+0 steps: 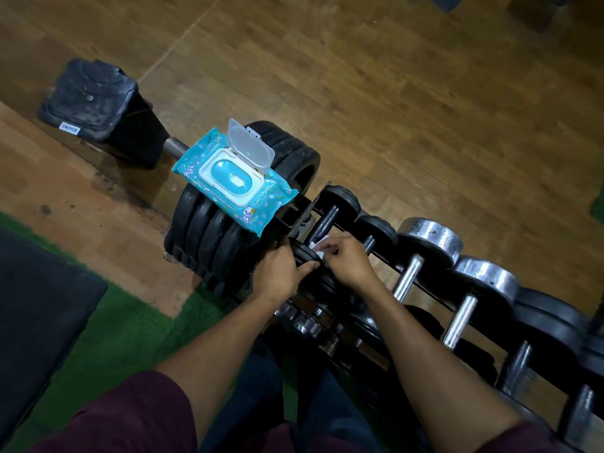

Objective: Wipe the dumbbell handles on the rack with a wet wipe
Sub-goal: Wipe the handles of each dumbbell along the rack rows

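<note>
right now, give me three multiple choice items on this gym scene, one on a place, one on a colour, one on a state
1. Where does the turquoise wet-wipe pack lie?
A. on the stacked black weight plates
B. on the wooden floor
C. on the green turf

2. What colour is the wipe in the right hand?
A. blue
B. white
C. yellow

3. How is the pack's clear plastic lid?
A. flipped open
B. snapped shut
C. torn off

A: the pack rests on the plates' rims.
B: white shows between the fingers.
A: the lid stands up, hinged behind the opening.
</note>
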`<state>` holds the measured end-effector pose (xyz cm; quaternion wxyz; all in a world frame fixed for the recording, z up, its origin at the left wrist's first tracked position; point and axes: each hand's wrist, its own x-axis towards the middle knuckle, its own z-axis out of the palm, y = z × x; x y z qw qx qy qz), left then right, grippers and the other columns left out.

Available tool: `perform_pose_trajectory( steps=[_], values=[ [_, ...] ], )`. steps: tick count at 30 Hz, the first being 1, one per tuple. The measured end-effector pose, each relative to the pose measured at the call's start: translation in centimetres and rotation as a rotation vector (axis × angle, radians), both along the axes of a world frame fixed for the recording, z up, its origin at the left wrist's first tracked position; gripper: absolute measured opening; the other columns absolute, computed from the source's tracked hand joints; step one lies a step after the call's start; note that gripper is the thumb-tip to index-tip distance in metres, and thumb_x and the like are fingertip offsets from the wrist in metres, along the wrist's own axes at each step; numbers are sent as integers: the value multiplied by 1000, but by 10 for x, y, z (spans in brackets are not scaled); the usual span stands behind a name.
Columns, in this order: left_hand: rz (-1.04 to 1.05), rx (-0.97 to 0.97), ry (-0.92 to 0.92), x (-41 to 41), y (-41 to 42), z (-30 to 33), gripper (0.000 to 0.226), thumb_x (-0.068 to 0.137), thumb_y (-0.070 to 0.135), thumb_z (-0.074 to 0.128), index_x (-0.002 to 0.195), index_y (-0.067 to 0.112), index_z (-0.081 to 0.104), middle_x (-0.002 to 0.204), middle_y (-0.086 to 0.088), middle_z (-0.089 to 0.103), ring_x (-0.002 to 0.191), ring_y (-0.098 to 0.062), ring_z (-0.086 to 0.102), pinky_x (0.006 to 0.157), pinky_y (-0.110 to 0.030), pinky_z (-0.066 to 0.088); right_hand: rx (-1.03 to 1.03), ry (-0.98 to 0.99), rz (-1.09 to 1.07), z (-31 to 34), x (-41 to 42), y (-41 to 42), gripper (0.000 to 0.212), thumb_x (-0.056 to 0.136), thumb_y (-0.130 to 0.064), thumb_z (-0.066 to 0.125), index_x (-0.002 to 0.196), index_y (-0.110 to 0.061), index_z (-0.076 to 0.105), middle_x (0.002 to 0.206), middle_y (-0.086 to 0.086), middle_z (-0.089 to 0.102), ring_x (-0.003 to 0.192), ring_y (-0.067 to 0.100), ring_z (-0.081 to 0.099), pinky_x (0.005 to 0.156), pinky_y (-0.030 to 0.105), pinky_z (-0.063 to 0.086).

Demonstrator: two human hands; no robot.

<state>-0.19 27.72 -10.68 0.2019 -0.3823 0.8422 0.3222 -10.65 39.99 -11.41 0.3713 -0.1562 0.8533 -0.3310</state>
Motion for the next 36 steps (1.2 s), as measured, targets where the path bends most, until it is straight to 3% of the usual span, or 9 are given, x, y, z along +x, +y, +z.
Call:
perform_pose_trajectory(
  steps=[5,9,14,16,19,25,28,32,36],
  values=[
    [-5,10,9,1,-1,-1,79,80,66,73,136,17,48,128,-13,65,116,-38,62,88,-44,54,30,-136,-366,-14,6,-4,21,89,-3,60,82,-20,71,104,-6,70,94,11,64,64,20,44],
    [2,14,23,0,-1,-1,76,80,64,75,133,16,49,126,-14,66,115,-38,63,88,-44,55,160,-124,-330,-15,4,-16,21,90,-5,54,79,-18,66,97,-1,67,89,17,60,66,22,39],
    [9,33,13,0,-2,0,75,78,65,75,131,17,52,122,-13,68,111,-38,65,88,-44,56,279,-321,-237,-6,-12,-29,23,94,-11,56,73,-18,54,79,1,58,71,19,54,66,26,43],
    [8,44,15,0,-3,-1,73,79,65,75,129,17,54,120,-12,69,109,-37,65,88,-43,56,243,-376,-365,-8,-19,-31,19,93,-7,57,76,-15,59,80,5,63,67,19,55,63,27,44],
    [12,59,13,-1,-2,0,70,80,65,74,127,16,54,118,-11,69,108,-36,66,86,-42,56,152,-453,-664,-16,-20,-28,8,88,-1,61,83,-5,65,93,20,71,71,26,62,71,43,58],
    [7,50,0,-2,-2,1,72,79,65,75,127,16,54,118,-12,70,108,-36,66,88,-44,57,185,-547,-504,-5,-14,-31,8,90,-1,60,92,-4,67,90,10,66,82,24,60,71,35,49],
    [10,55,0,-2,-2,2,74,79,66,75,129,16,53,120,-12,69,110,-37,65,89,-44,56,86,-594,-687,-9,-22,-30,16,89,8,58,82,-5,63,85,11,67,78,26,63,60,35,53],
    [1,34,-16,-2,-2,1,81,79,68,74,135,15,48,124,-13,67,114,-38,64,90,-45,56,-104,-498,-975,-24,-24,-31,28,93,5,49,105,-15,65,100,10,69,82,21,63,58,29,48],
    [-1,29,-14,-3,-3,0,78,80,66,74,134,15,50,124,-14,67,114,-38,64,90,-43,55,-58,-154,-847,-19,-18,-28,28,92,0,55,108,-20,67,100,5,70,67,13,57,54,24,45]
  ],
)
